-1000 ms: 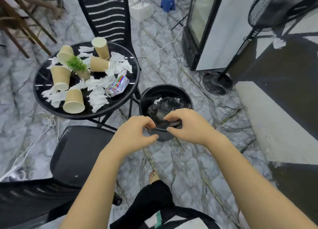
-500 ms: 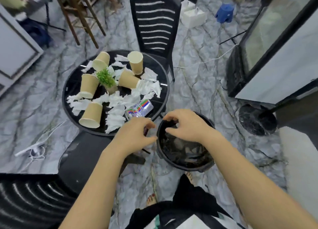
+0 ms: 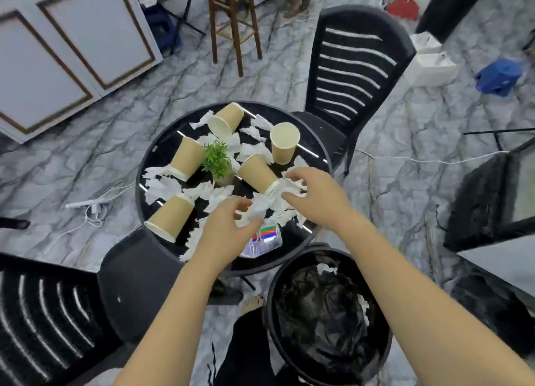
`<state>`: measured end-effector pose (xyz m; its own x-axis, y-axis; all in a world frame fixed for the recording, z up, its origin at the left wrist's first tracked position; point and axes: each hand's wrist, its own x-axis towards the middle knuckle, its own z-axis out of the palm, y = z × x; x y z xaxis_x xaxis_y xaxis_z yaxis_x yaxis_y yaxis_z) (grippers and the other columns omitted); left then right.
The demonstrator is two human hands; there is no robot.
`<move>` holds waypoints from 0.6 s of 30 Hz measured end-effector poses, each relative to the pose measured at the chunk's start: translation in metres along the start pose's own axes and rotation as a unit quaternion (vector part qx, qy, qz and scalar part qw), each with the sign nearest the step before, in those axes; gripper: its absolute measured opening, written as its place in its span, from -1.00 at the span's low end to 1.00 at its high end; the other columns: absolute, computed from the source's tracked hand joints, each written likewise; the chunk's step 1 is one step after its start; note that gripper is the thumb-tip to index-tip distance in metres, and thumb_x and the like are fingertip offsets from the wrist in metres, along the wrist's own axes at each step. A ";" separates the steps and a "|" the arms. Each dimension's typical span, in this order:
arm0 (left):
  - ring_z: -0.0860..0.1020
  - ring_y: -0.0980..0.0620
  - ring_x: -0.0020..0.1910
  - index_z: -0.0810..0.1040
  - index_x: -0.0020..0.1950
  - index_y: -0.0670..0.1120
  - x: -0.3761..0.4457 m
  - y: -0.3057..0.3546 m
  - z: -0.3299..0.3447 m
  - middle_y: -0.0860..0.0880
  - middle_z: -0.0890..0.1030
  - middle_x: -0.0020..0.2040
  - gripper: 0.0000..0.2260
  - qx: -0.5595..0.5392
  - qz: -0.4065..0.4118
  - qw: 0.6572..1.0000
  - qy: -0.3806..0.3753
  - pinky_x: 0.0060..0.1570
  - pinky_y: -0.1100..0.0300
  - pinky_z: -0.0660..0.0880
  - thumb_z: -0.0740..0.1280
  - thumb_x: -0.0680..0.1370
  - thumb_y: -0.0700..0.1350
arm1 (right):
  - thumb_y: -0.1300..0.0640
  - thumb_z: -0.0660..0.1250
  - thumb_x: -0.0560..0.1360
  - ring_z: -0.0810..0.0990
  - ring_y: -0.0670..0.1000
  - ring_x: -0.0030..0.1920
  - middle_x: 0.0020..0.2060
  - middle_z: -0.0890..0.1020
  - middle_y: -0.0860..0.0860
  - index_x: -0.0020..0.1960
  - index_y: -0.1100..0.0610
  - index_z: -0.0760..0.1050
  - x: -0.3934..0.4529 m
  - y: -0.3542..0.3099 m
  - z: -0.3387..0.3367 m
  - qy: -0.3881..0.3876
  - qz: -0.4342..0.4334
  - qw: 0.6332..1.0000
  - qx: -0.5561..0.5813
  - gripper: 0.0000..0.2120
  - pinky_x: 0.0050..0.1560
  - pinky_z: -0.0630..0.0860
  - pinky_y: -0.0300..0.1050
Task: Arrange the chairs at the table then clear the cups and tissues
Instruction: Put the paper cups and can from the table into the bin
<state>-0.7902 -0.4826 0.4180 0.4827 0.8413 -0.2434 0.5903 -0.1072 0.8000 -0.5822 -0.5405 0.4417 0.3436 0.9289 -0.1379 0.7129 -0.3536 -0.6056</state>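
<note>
Both hands reach over the near edge of the round black tabletop (image 3: 289, 258), which is strewn with paper cups and crumpled white tissues (image 3: 275, 200). The left hand (image 3: 223, 235) hovers with its grip apart, fingers loosely curved just above a tissue and not visibly closed on it. The right hand (image 3: 315, 197) has its fingers spread over the tissue heap beside a tipped cup (image 3: 256, 172); whether they pinch any paper cannot be told. One cup (image 3: 284, 142) stands upright at the far right of the tabletop, while three more cups (image 3: 185, 159) (image 3: 227, 119) (image 3: 170, 217) lie on their sides around a small potted green plant (image 3: 217, 163) in the middle. A shiny foil packet (image 3: 265, 240) lies partly under the left hand. A black slatted chair (image 3: 353, 67) stands at the far side, another chair (image 3: 139, 281) at the near left. A black bin (image 3: 327, 316) lined with a dark bag sits on the floor below the right forearm, holding a few tissues.
</note>
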 end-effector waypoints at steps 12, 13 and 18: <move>0.29 -0.24 0.46 -0.10 0.64 -0.04 0.154 0.009 0.075 -0.18 0.04 0.58 -0.01 -0.045 -0.150 0.986 0.061 0.24 -0.02 0.37 0.51 0.46 0.13 | -0.04 0.68 0.17 0.12 0.02 0.54 0.53 0.11 0.02 0.58 -0.13 -0.03 0.162 0.047 0.024 0.060 0.077 0.981 0.167 0.21 0.48 0.18 0.02; 0.29 -0.28 0.45 -0.13 0.64 -0.05 0.160 0.007 0.082 -0.21 0.02 0.59 0.02 -0.032 -0.162 0.984 0.069 0.27 -0.08 0.38 0.52 0.45 0.13 | 0.00 0.69 0.17 0.11 -0.05 0.53 0.55 0.10 0.00 0.59 -0.10 -0.04 0.168 0.052 0.028 0.057 0.078 0.978 0.183 0.24 0.47 0.16 -0.03; 0.41 -0.36 0.34 -0.18 0.63 0.01 0.177 0.002 0.101 -0.25 0.05 0.57 0.06 0.015 -0.178 0.979 0.099 0.17 -0.14 0.47 0.54 0.42 0.10 | 0.12 0.69 0.16 0.29 -0.11 0.38 0.45 0.30 -0.03 0.55 -0.05 0.10 0.187 0.069 0.051 0.061 0.083 0.966 0.238 0.13 0.35 0.30 -0.10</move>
<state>-0.6381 -0.3875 0.3217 0.1098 0.9137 -0.3914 0.7188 0.1990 0.6662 -0.4997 -0.3856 0.3345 0.5194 0.8337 -0.1876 0.2895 -0.3783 -0.8793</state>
